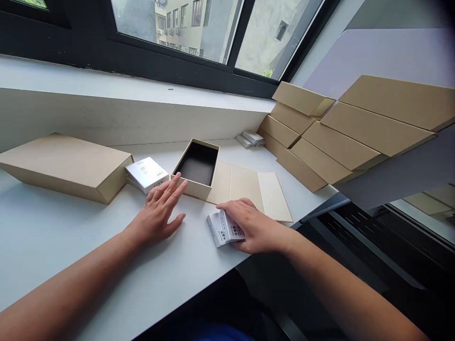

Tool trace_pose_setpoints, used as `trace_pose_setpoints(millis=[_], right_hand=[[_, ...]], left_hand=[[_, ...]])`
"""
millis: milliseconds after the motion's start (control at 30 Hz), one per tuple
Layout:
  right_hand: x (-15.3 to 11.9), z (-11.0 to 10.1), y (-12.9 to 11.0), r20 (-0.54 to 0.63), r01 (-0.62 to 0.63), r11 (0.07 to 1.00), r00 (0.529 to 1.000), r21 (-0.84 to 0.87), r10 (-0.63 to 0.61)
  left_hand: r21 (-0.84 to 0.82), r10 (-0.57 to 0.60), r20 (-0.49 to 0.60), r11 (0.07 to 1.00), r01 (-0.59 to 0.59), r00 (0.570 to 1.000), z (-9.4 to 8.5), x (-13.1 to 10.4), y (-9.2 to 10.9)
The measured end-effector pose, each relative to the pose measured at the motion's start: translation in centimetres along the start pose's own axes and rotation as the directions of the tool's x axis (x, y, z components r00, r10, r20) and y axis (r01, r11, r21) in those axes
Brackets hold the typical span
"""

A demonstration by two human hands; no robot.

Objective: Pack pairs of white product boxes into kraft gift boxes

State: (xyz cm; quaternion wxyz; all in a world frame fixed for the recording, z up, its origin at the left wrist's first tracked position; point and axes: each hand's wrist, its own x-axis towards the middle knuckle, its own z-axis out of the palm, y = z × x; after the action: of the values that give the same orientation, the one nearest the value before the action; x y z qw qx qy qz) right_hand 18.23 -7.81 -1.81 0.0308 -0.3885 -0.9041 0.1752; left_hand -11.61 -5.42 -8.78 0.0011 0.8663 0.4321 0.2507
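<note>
My right hand (pixel 250 225) is closed around a small silver carton (pixel 232 227) with dark lettering, near the table's front edge. Pressed against its left side is a second silver carton (pixel 216 229); whether the hand grips that one too I cannot tell. My left hand (pixel 161 208) is spread, fingers apart, holding nothing. It hovers or rests by a stack of flat silver cartons (pixel 147 173) and the near corner of an open beige gift box (pixel 195 189) with a black inside. The box's hinged lid (pixel 245 182) lies flat to the right.
A closed beige box (pixel 64 163) lies at the left. More silver cartons (pixel 253 137) sit at the back by the wall. Several beige boxes (pixel 341 132) are stacked at the right. A window (pixel 199 28) and sill border the white table (pixel 149 284).
</note>
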Motion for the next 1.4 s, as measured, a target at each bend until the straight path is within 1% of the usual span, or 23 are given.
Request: trace_pose_setpoints(millis=[100, 167, 267, 333, 400, 467, 533, 633, 700, 733, 767, 800, 833, 900, 933, 1000, 1067, 1133, 1233, 1300, 1333, 1367, 1400], right_hand=[[-0.2, 0.3, 0.0, 0.007, 0.023, 0.999, 1.000, 0.029, -0.023], [-0.5, 0.3, 0.0, 0.015, 0.019, 0.999, 1.000, 0.031, -0.020], [-1.0, 0.0, -0.2, 0.023, -0.032, 0.999, 0.999, 0.022, 0.031], [-1.4, -0.3, -0.3, 0.028, -0.082, 0.996, 0.996, 0.025, 0.082], [-1.9, -0.5, -0.2, 0.030, -0.116, 0.992, 0.993, 0.041, 0.115], [-2.5, -0.6, 0.0, 0.019, -0.135, 0.989, 0.991, 0.057, 0.134], [-3.3, -0.6, 0.6, -0.003, -0.158, 0.986, 0.987, 0.053, 0.158], [-4.4, -0.7, 1.8, -0.009, -0.224, 0.974, 0.974, 0.001, 0.224], [-5.0, -0.9, 2.8, 0.001, -0.279, 0.960, 0.960, -0.030, 0.279], [-5.2, -1.1, 3.2, 0.005, -0.307, 0.951, 0.952, -0.038, 0.307], [-5.4, -1.3, 3.6, 0.008, -0.333, 0.942, 0.943, -0.041, 0.334], [-5.5, -1.4, 4.0, 0.010, -0.355, 0.934, 0.934, -0.042, 0.356], [-5.6, -1.5, 4.3, 0.015, -0.372, 0.927, 0.928, -0.041, 0.373], [-5.8, -1.7, 4.7, 0.028, -0.389, 0.920, 0.920, -0.040, 0.390], [-5.8, -1.8, 4.8, 0.033, -0.392, 0.919, 0.919, -0.036, 0.394], [-6.1, -2.2, 4.9, 0.035, -0.401, 0.916, 0.915, -0.018, 0.402], [-6.7, -3.0, 4.8, 0.022, -0.405, 0.914, 0.914, 0.015, 0.405], [-7.5, -4.5, 4.6, -0.012, -0.389, 0.920, 0.921, 0.052, 0.390], [-7.9, -7.6, 3.5, -0.148, -0.330, 0.942, 0.930, 0.066, 0.336], [-6.9, -9.4, 2.2, -0.255, -0.244, 0.969, 0.935, 0.042, 0.246], [-6.0, -9.9, 1.5, -0.281, -0.187, 0.982, 0.941, 0.025, 0.187], [-4.8, -10.1, 0.8, -0.280, -0.126, 0.992, 0.952, 0.008, 0.124], [-3.4, -10.1, 0.2, -0.251, -0.073, 0.997, 0.966, -0.007, 0.069]], left_hand=[[0.098, -0.080, -0.045, 0.992, 0.084, 0.996, 0.1, 1.0, -0.1], [0.126, -0.098, -0.051, 0.987, 0.103, 0.994, -0.2, 2.0, -0.4], [0.144, -0.074, -0.076, 0.986, 0.084, 0.994, -0.9, 3.8, -0.7], [0.159, -0.045, -0.097, 0.985, 0.060, 0.994, -1.3, 4.7, -0.4], [0.187, 0.029, -0.119, 0.982, -0.006, 0.992, -1.4, 5.2, 0.7], [0.217, 0.145, -0.158, 0.970, -0.109, 0.977, -1.1, 5.0, 2.4], [0.224, 0.249, -0.205, 0.953, -0.202, 0.947, -0.6, 4.3, 4.5], [0.181, 0.349, -0.257, 0.933, -0.310, 0.901, 0.0, 3.0, 6.9], [0.110, 0.480, -0.238, 0.877, -0.468, 0.844, 0.0, 2.3, 7.2], [0.072, 0.542, -0.220, 0.838, -0.541, 0.811, -0.1, 2.0, 7.0], [0.047, 0.579, -0.200, 0.811, -0.583, 0.790, -0.4, 1.9, 6.4], [0.044, 0.580, -0.181, 0.812, -0.582, 0.795, -0.6, 1.9, 5.7], [0.059, 0.543, -0.167, 0.839, -0.541, 0.823, -0.9, 1.9, 4.8], [0.110, 0.423, -0.145, 0.905, -0.410, 0.894, -1.4, 2.3, 3.2], [0.124, 0.373, -0.128, 0.925, -0.358, 0.919, -1.5, 2.6, 2.5], [0.135, 0.320, -0.080, 0.942, -0.307, 0.944, -1.4, 3.2, 2.0], [0.153, 0.307, -0.056, 0.943, -0.295, 0.950, -0.8, 3.5, 2.5], [0.161, 0.317, -0.086, 0.940, -0.301, 0.945, 0.1, 3.6, 3.7], [0.130, 0.426, -0.124, 0.902, -0.411, 0.896, 1.1, 3.2, 5.2], [0.113, 0.471, -0.150, 0.882, -0.458, 0.869, 0.7, 3.0, 5.1], [0.108, 0.462, -0.171, 0.887, -0.450, 0.870, 0.1, 2.9, 4.7], [0.102, 0.429, -0.190, 0.903, -0.417, 0.883, -0.7, 2.9, 4.0], [0.096, 0.387, -0.203, 0.922, -0.375, 0.899, -1.7, 3.0, 3.2]])
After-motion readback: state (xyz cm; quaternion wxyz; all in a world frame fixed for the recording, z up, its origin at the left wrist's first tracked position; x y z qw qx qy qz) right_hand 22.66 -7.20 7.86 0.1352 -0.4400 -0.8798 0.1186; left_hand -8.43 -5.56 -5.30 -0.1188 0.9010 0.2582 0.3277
